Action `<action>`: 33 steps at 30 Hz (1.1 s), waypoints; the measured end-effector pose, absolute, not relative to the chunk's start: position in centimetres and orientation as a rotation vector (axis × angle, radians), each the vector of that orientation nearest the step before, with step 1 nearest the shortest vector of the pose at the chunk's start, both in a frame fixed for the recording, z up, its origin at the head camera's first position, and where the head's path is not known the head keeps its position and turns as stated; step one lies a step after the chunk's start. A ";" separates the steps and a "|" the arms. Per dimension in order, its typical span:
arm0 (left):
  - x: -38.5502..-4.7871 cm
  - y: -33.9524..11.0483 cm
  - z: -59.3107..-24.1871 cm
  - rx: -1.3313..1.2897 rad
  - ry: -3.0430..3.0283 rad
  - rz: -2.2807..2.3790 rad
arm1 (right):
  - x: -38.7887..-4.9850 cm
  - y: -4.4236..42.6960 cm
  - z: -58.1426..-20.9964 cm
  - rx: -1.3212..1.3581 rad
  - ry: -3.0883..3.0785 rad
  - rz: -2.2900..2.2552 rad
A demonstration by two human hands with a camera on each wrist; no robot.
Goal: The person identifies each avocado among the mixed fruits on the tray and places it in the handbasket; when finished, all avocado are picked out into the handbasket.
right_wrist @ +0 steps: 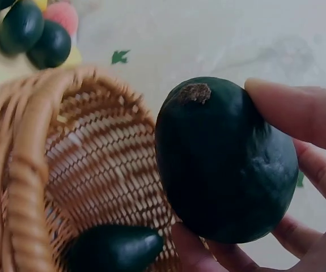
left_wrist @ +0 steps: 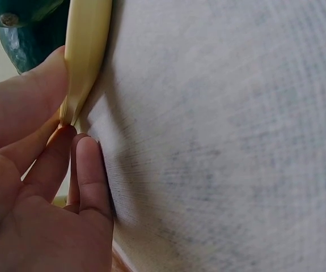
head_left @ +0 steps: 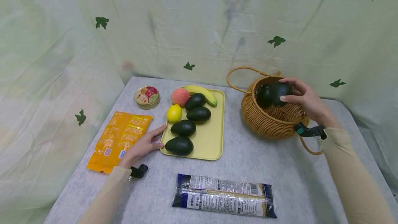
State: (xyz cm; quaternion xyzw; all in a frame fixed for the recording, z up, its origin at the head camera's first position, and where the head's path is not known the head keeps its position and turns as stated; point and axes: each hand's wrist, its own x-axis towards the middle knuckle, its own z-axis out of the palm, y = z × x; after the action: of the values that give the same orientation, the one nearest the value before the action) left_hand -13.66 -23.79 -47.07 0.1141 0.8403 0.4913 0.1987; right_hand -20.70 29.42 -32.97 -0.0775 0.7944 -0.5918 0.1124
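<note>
My right hand grips a dark green avocado between thumb and fingers, at the mouth of a wicker basket. Inside the basket lies another avocado. On the left, my left hand holds the edge of a pale yellow tray; its thumb and fingers meet the rim near the corner in the left wrist view. Several avocados lie on the tray with a yellow lemon, a pink round fruit and a banana.
An orange packet lies left of the tray, beside my left hand. Behind it stands a round tin. A long blue-ended package lies at the front. The basket's handles stick out at both sides.
</note>
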 end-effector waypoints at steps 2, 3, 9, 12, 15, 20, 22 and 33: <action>-13.6 -23.8 -46.9 0.328 2.345 1.380 | -21.0 29.6 -33.3 -0.204 2.361 -1.687; -13.6 -23.8 -46.9 0.330 2.343 1.383 | -21.2 29.7 -33.5 -0.193 2.377 -1.655; -13.6 -23.7 -47.0 0.333 2.341 1.389 | -22.0 29.0 -34.1 -0.171 2.460 -1.478; -13.6 -23.7 -47.2 0.329 2.331 1.398 | -22.4 28.6 -34.1 -0.192 2.453 -1.468; -13.6 -23.7 -47.4 0.320 2.316 1.419 | -22.6 28.3 -34.1 -0.212 2.452 -1.446; -13.8 -23.7 -47.5 0.310 2.296 1.437 | -22.7 28.0 -34.3 -0.257 2.466 -1.380; -13.8 -23.8 -47.6 0.312 2.289 1.446 | -22.7 28.1 -34.5 -0.269 2.468 -1.370; -13.8 -23.8 -47.5 0.312 2.307 1.436 | -21.2 28.0 -33.6 -0.254 2.436 -1.506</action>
State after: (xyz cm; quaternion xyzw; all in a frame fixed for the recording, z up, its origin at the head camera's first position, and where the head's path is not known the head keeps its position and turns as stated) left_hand -13.80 -23.85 -47.51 0.1119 0.8260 0.5141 0.2021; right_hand -21.21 28.01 -33.62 -0.0877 0.8397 -0.5191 0.1330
